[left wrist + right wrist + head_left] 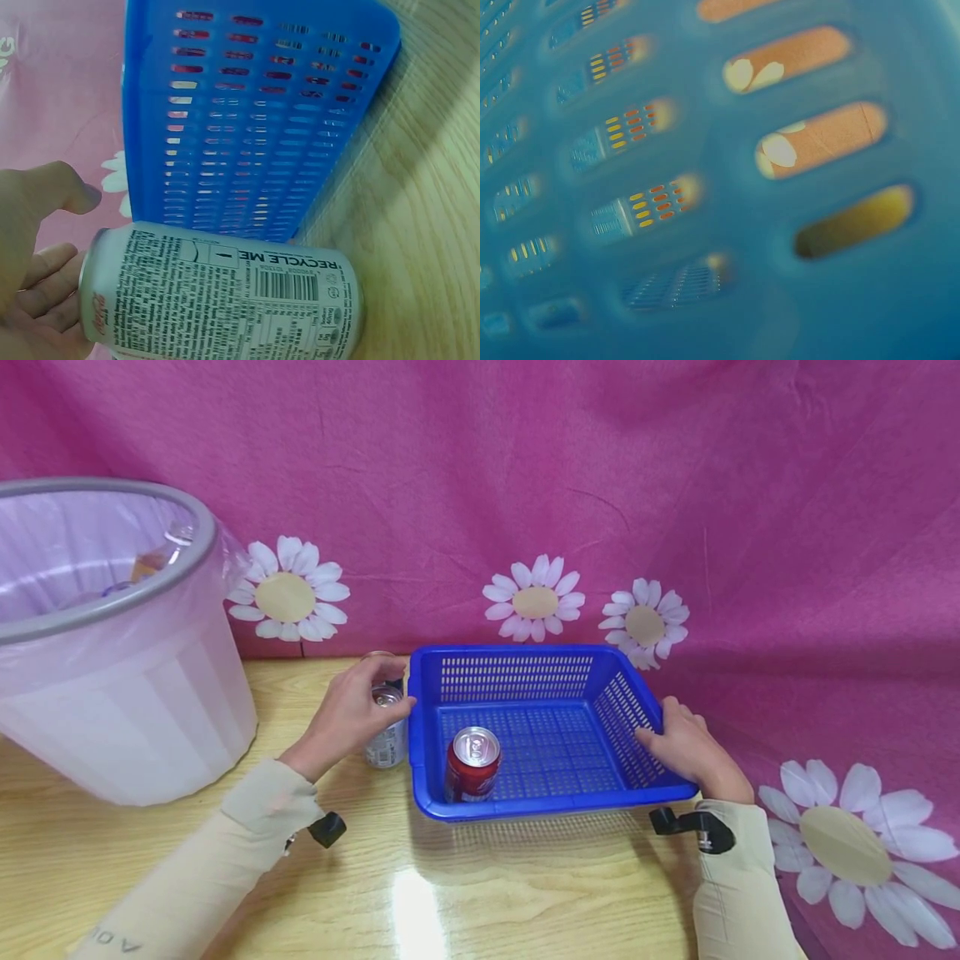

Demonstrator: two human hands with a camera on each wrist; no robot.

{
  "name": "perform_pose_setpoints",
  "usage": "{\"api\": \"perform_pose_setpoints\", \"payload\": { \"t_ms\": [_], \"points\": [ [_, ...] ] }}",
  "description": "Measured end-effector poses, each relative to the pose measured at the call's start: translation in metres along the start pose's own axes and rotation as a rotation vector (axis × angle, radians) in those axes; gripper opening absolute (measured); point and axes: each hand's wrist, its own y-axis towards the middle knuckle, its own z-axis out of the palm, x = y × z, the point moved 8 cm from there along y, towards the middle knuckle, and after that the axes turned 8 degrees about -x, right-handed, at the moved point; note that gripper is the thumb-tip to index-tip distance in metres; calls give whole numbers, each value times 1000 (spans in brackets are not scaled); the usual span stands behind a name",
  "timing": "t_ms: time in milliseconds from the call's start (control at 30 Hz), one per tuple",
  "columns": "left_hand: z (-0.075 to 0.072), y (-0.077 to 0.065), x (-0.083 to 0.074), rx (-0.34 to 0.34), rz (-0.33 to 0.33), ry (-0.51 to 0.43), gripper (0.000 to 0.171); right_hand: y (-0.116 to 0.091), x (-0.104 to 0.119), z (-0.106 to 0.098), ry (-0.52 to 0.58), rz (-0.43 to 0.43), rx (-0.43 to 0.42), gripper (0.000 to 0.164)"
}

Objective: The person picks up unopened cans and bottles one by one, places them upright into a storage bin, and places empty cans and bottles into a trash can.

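A blue plastic basket (517, 804) with slotted walls holds one red soda can (474, 764) at its front left corner. My right hand (693, 752) grips the basket's right rim, thumb on the inside; the slotted wall (765, 300) fills the right wrist view. Beside the basket's left wall stands a silver Coca-Cola can (225, 292), upright on the table in the head view. My left hand (352, 710) is spread at the top of this can, its thumb (71, 191) apart from it and near the basket's edge. Part of another can (377, 654) shows behind the left fingers.
A white bin (127, 693) with a grey rim and clear liner stands on the left, some litter inside. Behind the wooden table (337, 893) hangs a pink cloth (450, 485) with white daisies, which also covers the right side.
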Motion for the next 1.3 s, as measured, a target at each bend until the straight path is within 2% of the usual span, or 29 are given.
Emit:
{"api": "perform_pose_setpoints", "payload": {
  "t_ms": [233,467,833,1300],
  "points": [
    [3,-1,7,1,3,5,48,0,2,-2,-3,-7,-8,59],
    [4,-4,13,-42,26,-23,48,0,4,-2,-2,-13,-19,59],
    [6,-10,16,-74,17,-28,46,-1,3,-3,0,-17,-31,57],
    [10,-22,30,-109,-22,-50,45,-1,1,-1,-4,-6,-21,58]
  ]
}}
